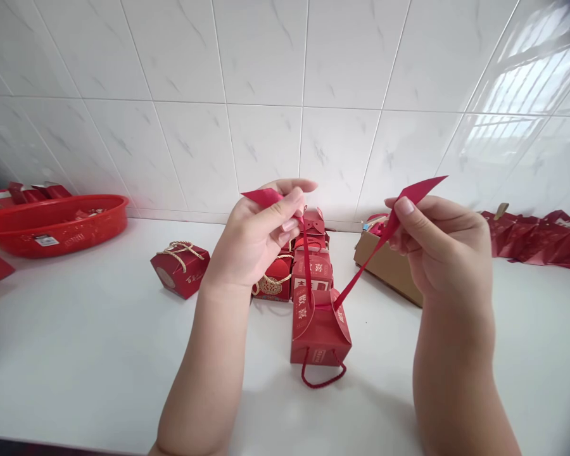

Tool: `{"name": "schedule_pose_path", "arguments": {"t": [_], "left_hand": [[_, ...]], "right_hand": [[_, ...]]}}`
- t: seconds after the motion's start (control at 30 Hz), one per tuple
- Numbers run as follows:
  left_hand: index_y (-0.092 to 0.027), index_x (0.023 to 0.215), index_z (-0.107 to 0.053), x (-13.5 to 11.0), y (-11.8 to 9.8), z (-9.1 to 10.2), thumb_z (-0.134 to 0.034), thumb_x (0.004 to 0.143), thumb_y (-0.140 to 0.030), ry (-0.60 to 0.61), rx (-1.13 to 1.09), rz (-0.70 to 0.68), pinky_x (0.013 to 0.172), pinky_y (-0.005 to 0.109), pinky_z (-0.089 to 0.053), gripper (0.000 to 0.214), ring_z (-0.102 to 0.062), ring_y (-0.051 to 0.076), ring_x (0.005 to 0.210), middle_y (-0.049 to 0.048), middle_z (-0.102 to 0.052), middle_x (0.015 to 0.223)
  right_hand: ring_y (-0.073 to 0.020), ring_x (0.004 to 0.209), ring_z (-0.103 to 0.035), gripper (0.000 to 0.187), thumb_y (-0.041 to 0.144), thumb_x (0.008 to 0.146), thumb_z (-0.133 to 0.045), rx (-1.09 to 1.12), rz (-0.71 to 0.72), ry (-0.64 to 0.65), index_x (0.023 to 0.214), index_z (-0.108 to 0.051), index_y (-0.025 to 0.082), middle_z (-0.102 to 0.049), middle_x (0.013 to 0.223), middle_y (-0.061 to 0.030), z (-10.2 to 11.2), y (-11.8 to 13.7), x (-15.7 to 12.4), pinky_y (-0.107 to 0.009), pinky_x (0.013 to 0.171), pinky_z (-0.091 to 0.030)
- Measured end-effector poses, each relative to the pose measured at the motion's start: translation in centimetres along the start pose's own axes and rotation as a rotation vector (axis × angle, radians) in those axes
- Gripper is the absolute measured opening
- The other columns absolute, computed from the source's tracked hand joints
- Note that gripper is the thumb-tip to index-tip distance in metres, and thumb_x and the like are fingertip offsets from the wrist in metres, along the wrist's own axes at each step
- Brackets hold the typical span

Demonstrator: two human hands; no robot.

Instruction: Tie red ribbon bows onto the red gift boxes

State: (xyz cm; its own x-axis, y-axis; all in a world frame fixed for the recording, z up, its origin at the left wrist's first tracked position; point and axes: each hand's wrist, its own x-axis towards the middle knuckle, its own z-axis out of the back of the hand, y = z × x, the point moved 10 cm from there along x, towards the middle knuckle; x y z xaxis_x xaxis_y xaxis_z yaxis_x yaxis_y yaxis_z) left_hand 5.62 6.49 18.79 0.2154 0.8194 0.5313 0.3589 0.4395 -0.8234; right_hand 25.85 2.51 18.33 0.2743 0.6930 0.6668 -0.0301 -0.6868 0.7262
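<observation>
A small red gift box (pixel 320 330) with gold characters stands on the white counter (pixel 99 354) in front of me, a red cord loop hanging at its front. A red ribbon (pixel 361 273) runs up from the box top in two strands. My left hand (pixel 259 237) is closed, pinching one ribbon end above the box. My right hand (pixel 439 244) is closed too, pinching the other end, which sticks up to the right. Both hands are raised above the box and held apart.
Several more red gift boxes (pixel 311 266) stand in a row behind the near one, and another with a twine handle (pixel 180 267) sits to the left. A red plastic basket (pixel 57 223) is far left. A cardboard box (pixel 389 266) and flat red box blanks (pixel 536 237) lie right, against the tiled wall.
</observation>
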Motion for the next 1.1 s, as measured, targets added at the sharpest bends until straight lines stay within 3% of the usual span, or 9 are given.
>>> {"name": "schedule_pose_path", "arguments": {"t": [0.07, 0.2, 0.37, 0.53, 0.63, 0.8, 0.97, 1.1], "left_hand": [[-0.019, 0.075, -0.068, 0.0, -0.1, -0.2, -0.066, 0.076, -0.024, 0.024, 0.014, 0.000, 0.045, 0.021, -0.040, 0.005, -0.051, 0.007, 0.056, 0.0045, -0.065, 0.086], [-0.020, 0.083, -0.072, -0.4, 0.1, -0.6, -0.060, 0.078, -0.029, 0.077, 0.034, 0.036, 0.049, 0.026, -0.044, 0.016, -0.058, 0.017, 0.067, 0.0074, -0.064, 0.075], [-0.020, 0.092, -0.073, -1.4, -1.0, -0.1, -0.057, 0.080, -0.023, 0.040, 0.112, 0.003, 0.058, 0.029, -0.049, 0.021, -0.061, 0.019, 0.072, 0.0064, -0.062, 0.072], [-0.021, 0.078, -0.075, -2.4, -3.7, -1.0, -0.042, 0.082, -0.006, 0.094, 0.221, -0.212, 0.062, 0.027, -0.047, 0.036, -0.061, 0.014, 0.072, 0.0043, -0.069, 0.096], [-0.018, 0.077, -0.075, -2.7, -3.9, -1.0, -0.043, 0.082, -0.004, 0.096, 0.267, -0.222, 0.065, 0.029, -0.048, 0.035, -0.062, 0.017, 0.078, 0.0062, -0.070, 0.096], [-0.020, 0.096, -0.073, -2.6, -3.2, 0.1, -0.062, 0.081, -0.016, -0.035, 0.299, -0.135, 0.060, 0.028, -0.047, 0.019, -0.061, 0.017, 0.070, 0.0033, -0.066, 0.077], [-0.024, 0.096, -0.068, -2.2, -3.7, 1.1, -0.076, 0.070, -0.016, -0.242, 0.247, -0.234, 0.068, 0.027, -0.051, 0.029, -0.064, 0.016, 0.075, -0.0010, -0.067, 0.073], [-0.022, 0.083, -0.069, -1.6, -3.2, 1.3, -0.076, 0.070, -0.020, -0.294, 0.200, -0.294, 0.069, 0.027, -0.052, 0.015, -0.066, 0.015, 0.078, -0.0003, -0.070, 0.081]], "right_hand": [[-0.0081, 0.044, -0.044, 0.016, 0.029, 0.076, -0.072, -0.010, 0.013, -0.003, 0.064, -0.067, 0.020, -0.050, 0.049, 0.0033, 0.0, 0.2, 0.0, -0.024, 0.041, -0.036], [-0.0076, 0.043, -0.043, 0.014, 0.029, 0.074, -0.073, 0.019, -0.005, -0.031, 0.065, -0.068, 0.020, -0.054, 0.050, 0.0028, 0.2, 0.1, -0.1, -0.023, 0.039, -0.034], [-0.0079, 0.044, -0.044, 0.017, 0.029, 0.076, -0.072, 0.008, 0.013, -0.008, 0.063, -0.066, 0.020, -0.056, 0.054, 0.0020, 0.1, 0.2, -0.1, -0.023, 0.040, -0.036], [-0.0070, 0.044, -0.044, 0.011, 0.028, 0.077, -0.071, 0.034, 0.003, -0.023, 0.069, -0.069, 0.020, -0.059, 0.060, 0.0011, 0.2, 0.1, -0.1, -0.024, 0.041, -0.034], [-0.0064, 0.043, -0.045, 0.011, 0.026, 0.076, -0.071, 0.055, -0.004, -0.038, 0.069, -0.069, 0.019, -0.060, 0.059, 0.0009, 0.3, 0.2, -0.2, -0.023, 0.040, -0.033], [-0.0064, 0.038, -0.048, 0.012, 0.028, 0.078, -0.070, 0.040, -0.037, -0.018, 0.070, -0.067, 0.020, -0.067, 0.066, 0.0002, 0.2, 0.2, -0.2, -0.022, 0.034, -0.030], [-0.0077, 0.039, -0.049, 0.010, 0.031, 0.076, -0.071, 0.006, -0.036, -0.051, 0.077, -0.068, 0.021, -0.066, 0.064, 0.0002, 0.7, -0.1, -0.2, -0.024, 0.036, -0.034], [-0.0102, 0.041, -0.049, 0.010, 0.032, 0.077, -0.070, -0.023, 0.011, -0.062, 0.078, -0.066, 0.023, -0.065, 0.064, -0.0007, 0.7, 0.1, -0.1, -0.027, 0.037, -0.035]]}}
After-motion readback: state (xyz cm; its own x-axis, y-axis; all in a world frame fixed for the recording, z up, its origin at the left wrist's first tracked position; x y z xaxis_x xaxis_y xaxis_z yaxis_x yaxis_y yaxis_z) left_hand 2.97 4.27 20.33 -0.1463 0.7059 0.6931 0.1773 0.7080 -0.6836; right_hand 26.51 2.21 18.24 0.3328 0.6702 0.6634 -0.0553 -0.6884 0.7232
